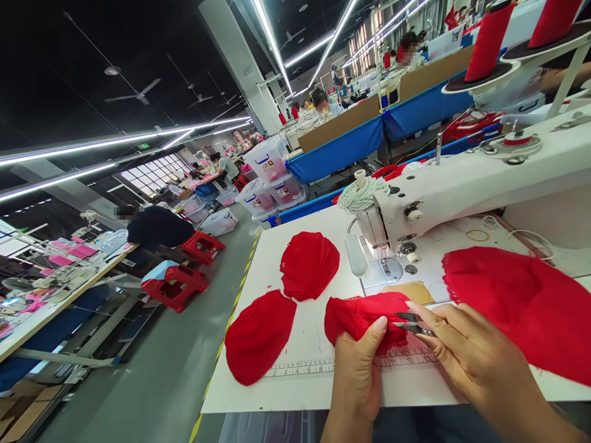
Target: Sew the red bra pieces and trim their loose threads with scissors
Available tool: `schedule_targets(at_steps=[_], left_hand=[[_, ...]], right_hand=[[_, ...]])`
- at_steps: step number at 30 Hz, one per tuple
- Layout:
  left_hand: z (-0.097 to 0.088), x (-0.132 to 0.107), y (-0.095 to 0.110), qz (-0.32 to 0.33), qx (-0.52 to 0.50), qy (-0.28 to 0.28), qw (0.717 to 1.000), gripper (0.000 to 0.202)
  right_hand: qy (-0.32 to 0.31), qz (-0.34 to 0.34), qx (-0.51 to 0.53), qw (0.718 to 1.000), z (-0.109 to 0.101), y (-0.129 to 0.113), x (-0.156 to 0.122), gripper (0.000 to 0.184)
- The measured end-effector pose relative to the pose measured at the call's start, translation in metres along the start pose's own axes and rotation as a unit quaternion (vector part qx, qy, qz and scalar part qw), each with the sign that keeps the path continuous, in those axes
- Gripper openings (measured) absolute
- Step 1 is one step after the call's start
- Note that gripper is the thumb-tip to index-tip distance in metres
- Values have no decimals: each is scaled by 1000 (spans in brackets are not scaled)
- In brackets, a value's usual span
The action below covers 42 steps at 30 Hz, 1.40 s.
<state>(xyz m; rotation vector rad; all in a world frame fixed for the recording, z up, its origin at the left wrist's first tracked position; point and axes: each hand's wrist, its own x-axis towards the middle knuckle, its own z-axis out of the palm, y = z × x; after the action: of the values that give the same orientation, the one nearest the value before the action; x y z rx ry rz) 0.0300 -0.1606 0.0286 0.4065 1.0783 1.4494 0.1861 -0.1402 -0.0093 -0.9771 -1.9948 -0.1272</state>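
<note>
Thumb on top, my left hand (357,369) pinches a red lace fabric piece (351,315) above the front of the white sewing table (305,394). My right hand (471,351) is closed around small thread snips (418,324), their blades pointing left against the lace. Two rounded red fabric pieces lie to the left: an upper fabric piece (310,264) and a lower fabric piece (261,337). A larger red fabric piece (521,301) is spread at the right, partly behind my right hand. A printed ruler scale (305,370) runs along the table, partly covered by my hands.
A white sewing machine (443,184) stands at the back right, with a bundle of pale cord (362,195) on its head. Red thread cones (489,43) rise above it. Clear plastic bins (268,160) are stacked beyond the table. Red stools (175,286) and a seated person (159,224) are at left.
</note>
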Motion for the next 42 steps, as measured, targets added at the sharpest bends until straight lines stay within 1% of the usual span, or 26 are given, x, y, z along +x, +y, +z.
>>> schedule_targets(at_steps=[4,6,7,9,10,12,14,18,20,21,22,23,26,28,30,31,33,35,36,37,38,40,42], left_hand=[[1,-2,-2,14,12,-26,999,37],[1,-2,-2,15,12,-35,999,35],[1,-2,-2,12,8,-34,999,35],[1,-1,-1,0,-8,-10,1000,37],[0,0,0,-8,-21,8,1000,39],[0,1,2,-25,-52,35,998,41],[0,1,3,-45,-82,39,995,40],[2,-2,3,-84,-118,2,989,35],[3,-3,3,-85,-124,-11,989,33],[3,-3,3,-81,-123,-11,989,31],[3,-4,2,-76,-120,-9,990,30],[3,-4,0,-69,-116,-4,991,29],[5,-8,-7,-38,-88,1,995,31],[5,-11,-14,-28,-57,-13,998,31],[5,-13,-20,-24,-40,-36,998,33],[3,-12,-21,-21,-50,-45,998,34],[-3,-8,-17,-17,-109,-48,993,32],[-10,0,-9,-35,-179,-25,983,22],[-14,3,-3,-50,-200,-10,979,16],[-16,7,2,-65,-214,8,975,12],[-18,9,7,-78,-225,24,971,14],[-18,12,12,-101,-241,50,964,24],[-16,12,13,-112,-249,60,960,28]], right_hand=[[-3,26,24,999,0,0,-2,34],[0,69,70,995,1,1,-5,32],[6,103,102,989,1,2,-7,31],[12,179,157,971,1,3,-11,28],[4,212,175,962,1,4,-13,27],[-25,251,200,947,1,4,-15,29],[-43,259,225,938,3,3,-15,31],[-18,261,268,927,12,0,-10,31],[-16,270,287,919,15,-1,-9,30],[-16,286,299,910,17,-1,-10,29],[-14,313,313,897,17,-2,-10,29],[-8,351,328,877,18,-3,-11,30],[18,471,388,792,16,-11,-13,41],[-11,510,455,730,15,-18,-10,45],[-26,528,524,668,14,-23,-3,41],[-20,540,552,635,13,-24,1,38],[19,585,575,572,9,-25,10,37],[54,637,571,515,5,-25,18,41],[61,657,566,494,4,-25,20,44],[70,671,561,480,2,-25,22,47],[76,678,559,472,2,-25,23,50],[79,681,557,469,2,-25,24,54],[89,678,556,472,3,-25,22,56]])
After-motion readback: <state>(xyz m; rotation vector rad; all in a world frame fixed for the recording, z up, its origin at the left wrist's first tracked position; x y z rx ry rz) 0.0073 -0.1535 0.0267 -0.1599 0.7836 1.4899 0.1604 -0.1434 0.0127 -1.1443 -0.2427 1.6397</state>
